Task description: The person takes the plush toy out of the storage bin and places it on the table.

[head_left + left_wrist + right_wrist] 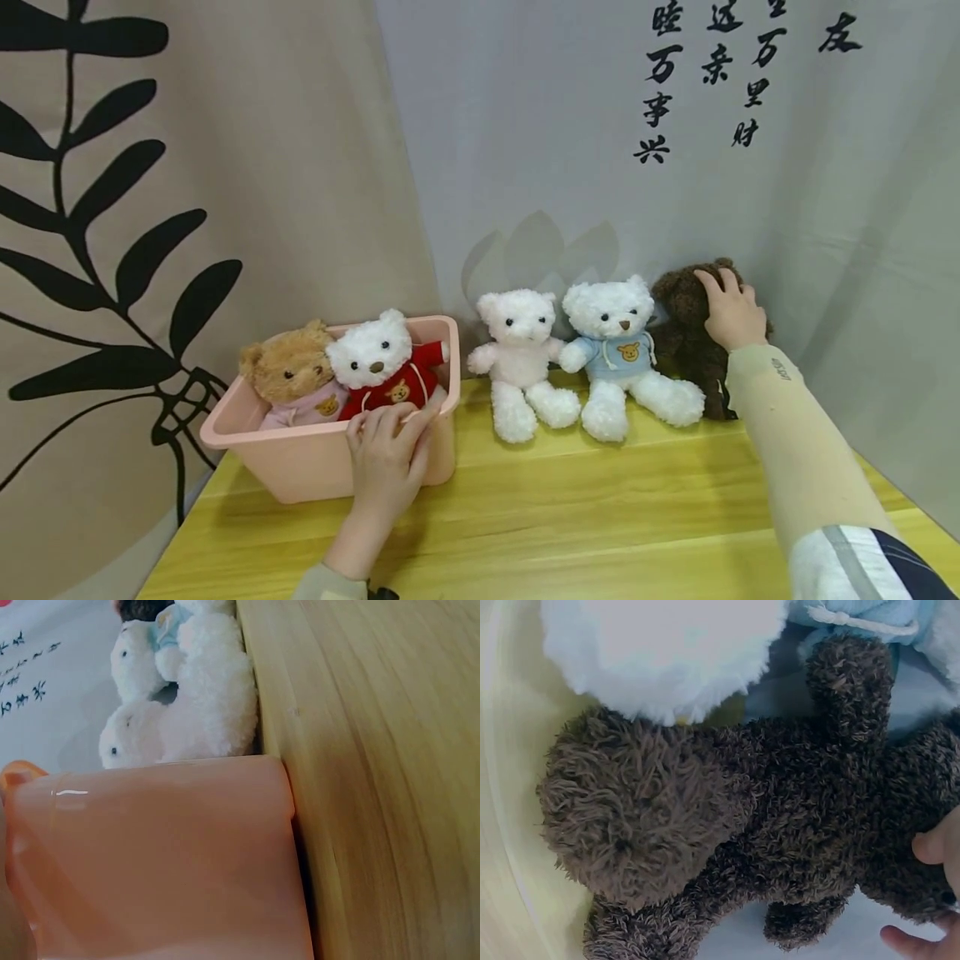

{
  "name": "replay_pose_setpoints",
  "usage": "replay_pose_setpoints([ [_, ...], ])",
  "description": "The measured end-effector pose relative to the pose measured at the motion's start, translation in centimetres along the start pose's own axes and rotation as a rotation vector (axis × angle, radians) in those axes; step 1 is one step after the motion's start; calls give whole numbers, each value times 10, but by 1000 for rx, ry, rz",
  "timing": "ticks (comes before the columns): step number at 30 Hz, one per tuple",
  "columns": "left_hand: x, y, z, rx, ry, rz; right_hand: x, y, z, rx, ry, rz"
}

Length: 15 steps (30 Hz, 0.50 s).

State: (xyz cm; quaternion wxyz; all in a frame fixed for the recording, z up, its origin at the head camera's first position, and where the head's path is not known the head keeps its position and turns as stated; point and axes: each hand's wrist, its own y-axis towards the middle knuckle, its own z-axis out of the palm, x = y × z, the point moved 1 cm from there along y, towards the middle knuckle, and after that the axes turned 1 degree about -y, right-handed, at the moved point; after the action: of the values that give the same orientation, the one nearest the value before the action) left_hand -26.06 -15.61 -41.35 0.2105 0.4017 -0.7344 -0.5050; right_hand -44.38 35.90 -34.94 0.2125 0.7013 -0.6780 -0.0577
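Observation:
At the right, my right hand (737,317) grips the head of a dark brown teddy bear (686,333) sitting against the backdrop. In the right wrist view the thumb and a finger lie on either side of the head of this brown bear (802,810). My left hand (390,458) holds the front rim of a pink plastic bin (300,467), fingers bent over the edge. Inside the bin lean a tan teddy bear (292,367) in a pink top and a white teddy bear (375,354) in a red hoodie.
Between bin and brown bear sit a pale pink teddy bear (519,350) and a white teddy bear (611,342) in a blue hoodie. Under everything is a yellowish wooden table (585,517). A fabric backdrop (517,125) with printed leaves and writing hangs close behind.

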Motion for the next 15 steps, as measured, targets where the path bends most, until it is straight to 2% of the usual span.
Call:
replay_pose_setpoints([
  [9, -1, 0, -1, 0, -6, -2, -1, -2, -3, 16, -6, 18],
  [15, 0, 1, -2, 2, -11, 1, -2, -3, -23, 11, -2, -6],
])
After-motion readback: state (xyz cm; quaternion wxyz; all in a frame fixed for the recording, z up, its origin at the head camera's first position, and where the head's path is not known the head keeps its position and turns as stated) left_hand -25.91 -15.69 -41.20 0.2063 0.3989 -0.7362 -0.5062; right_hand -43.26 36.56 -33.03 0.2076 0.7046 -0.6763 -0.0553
